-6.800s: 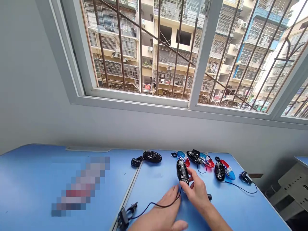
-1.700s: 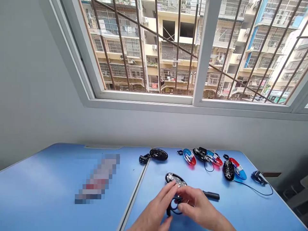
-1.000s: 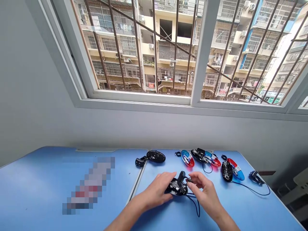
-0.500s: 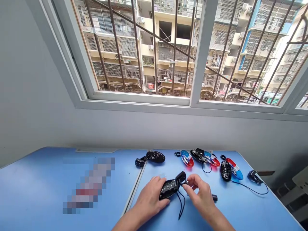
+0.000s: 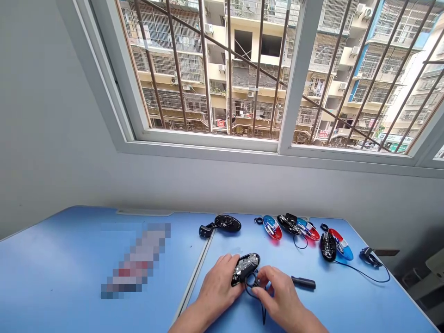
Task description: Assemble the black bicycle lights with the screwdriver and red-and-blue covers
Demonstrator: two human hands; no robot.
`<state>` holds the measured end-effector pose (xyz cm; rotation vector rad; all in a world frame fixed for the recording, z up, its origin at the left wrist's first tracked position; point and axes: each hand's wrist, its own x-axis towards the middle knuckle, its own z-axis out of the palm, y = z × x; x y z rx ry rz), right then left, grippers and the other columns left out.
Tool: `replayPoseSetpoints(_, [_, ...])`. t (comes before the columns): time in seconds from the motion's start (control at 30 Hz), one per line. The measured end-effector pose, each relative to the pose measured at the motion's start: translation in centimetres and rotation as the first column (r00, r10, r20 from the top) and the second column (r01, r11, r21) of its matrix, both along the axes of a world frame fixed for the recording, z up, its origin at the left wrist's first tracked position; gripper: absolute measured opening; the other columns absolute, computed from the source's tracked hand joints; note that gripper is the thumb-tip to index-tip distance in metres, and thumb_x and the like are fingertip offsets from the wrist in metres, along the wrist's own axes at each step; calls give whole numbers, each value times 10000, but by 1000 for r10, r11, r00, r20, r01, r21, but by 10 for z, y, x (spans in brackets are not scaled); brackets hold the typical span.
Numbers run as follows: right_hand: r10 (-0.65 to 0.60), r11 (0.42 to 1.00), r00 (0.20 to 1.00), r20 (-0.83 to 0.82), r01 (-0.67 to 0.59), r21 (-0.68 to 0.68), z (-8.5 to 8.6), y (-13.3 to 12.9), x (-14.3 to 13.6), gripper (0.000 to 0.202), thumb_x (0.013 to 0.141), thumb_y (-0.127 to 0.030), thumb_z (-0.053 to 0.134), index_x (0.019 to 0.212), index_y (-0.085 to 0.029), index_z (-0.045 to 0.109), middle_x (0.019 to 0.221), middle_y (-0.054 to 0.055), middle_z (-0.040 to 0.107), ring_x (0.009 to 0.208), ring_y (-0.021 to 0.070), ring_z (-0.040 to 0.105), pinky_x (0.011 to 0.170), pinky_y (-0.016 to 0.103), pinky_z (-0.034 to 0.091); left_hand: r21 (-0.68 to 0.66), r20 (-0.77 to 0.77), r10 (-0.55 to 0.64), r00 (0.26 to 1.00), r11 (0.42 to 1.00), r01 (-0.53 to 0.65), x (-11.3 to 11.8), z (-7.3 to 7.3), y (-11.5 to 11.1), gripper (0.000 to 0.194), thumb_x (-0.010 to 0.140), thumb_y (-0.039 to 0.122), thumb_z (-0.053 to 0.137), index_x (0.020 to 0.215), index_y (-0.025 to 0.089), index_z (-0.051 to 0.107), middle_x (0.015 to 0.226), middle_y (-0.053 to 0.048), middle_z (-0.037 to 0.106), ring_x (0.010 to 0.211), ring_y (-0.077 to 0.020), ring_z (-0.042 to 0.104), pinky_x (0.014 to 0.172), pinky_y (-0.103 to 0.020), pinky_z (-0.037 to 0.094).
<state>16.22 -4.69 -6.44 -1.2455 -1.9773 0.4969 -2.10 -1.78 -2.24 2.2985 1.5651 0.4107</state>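
My left hand (image 5: 222,281) is closed around a black oval housing (image 5: 246,267), with its inner side of small parts facing up. Close beside it, my right hand (image 5: 277,293) pinches a small black ring-shaped piece (image 5: 255,280) at the housing's lower right edge. A thin black cord (image 5: 264,314) loops down from there between the hands. Fingers hide part of the ring piece, and I cannot tell how it joins the housing. Just beyond my right hand lies a screwdriver-like tool with a black handle (image 5: 305,283).
Farther back lie a black oval unit with an arm (image 5: 227,224), a red-and-blue oval shell (image 5: 272,227), and more black housings (image 5: 328,246) with cords. A dark corded piece (image 5: 370,257) is near the right edge. A table seam (image 5: 196,273) runs left of my hands; a blurred patch (image 5: 138,261) is farther left.
The housing has turned in my left hand, and the black ring piece has swung from its upper right to its lower side. My right hand moved down with it, uncovering more of the black-handled tool.
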Motion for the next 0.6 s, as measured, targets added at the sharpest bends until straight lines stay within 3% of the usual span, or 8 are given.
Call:
replayPoseSetpoints(0.2, [-15,997,976,216,-1,75,0,-1,3,166,762,-143,665,852,-208,541,770,9,643,712,184,585,610,261,392,-25,83,-28,996,999,30,-6,1,-1,354,732,175,525,1081,167,581,1003,-99,621,964,-284,574,814,-370,467])
replayPoseSetpoints(0.33, [-26,992,972,233,-3,125,-3,-1,3,184,767,-159,681,842,-221,524,776,0,641,705,180,578,606,260,378,-16,189,-83,979,996,87,-12,-3,0,477,725,169,521,1201,178,529,1113,-103,616,1054,-283,564,900,-386,472])
replayPoseSetpoints(0.47, [-34,990,966,256,-2,139,-6,0,3,199,773,-181,692,859,-223,517,776,0,641,702,185,576,597,264,370,-8,272,-168,948,984,177,-21,-10,2,649,671,94,493,1312,184,455,1292,-94,562,1216,-270,495,1061,-390,394])
replayPoseSetpoints(0.6, [-40,986,964,264,-4,165,-7,0,3,202,781,-184,686,874,-225,511,774,-5,638,694,183,574,590,265,360,-80,316,-140,939,982,173,-25,-11,2,725,657,117,519,1370,198,411,1412,-85,483,1304,-297,426,1121,-422,336])
